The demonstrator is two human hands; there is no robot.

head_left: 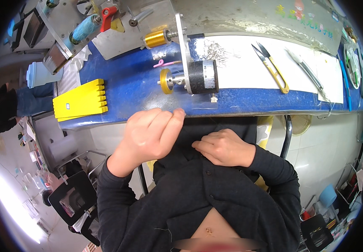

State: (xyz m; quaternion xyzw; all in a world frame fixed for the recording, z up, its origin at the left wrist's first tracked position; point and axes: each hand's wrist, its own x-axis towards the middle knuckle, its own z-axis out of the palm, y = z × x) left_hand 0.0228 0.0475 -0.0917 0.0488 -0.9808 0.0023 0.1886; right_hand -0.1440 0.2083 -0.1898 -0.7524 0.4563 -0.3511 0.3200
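Note:
My left hand (151,135) is raised just below the front edge of the blue workbench (127,88), fingers curled with thumb and forefinger pinched together; I cannot tell if anything thin is between them. My right hand (223,147) rests loosely closed against my dark buttoned garment (198,197), its fingers touching the cloth. Straight above the hands a small winding machine stands on the bench, with a black cylinder (202,77), a brass-coloured disc (164,81) and a spool of golden wire (156,39).
A yellow comb-like block (80,101) lies on the bench at left. Yellow-handled snips (272,67), tweezers (305,69) and a pink clip (164,64) lie on the bench. A person in dark clothes (3,109) is at far left. A black chair (72,199) stands lower left.

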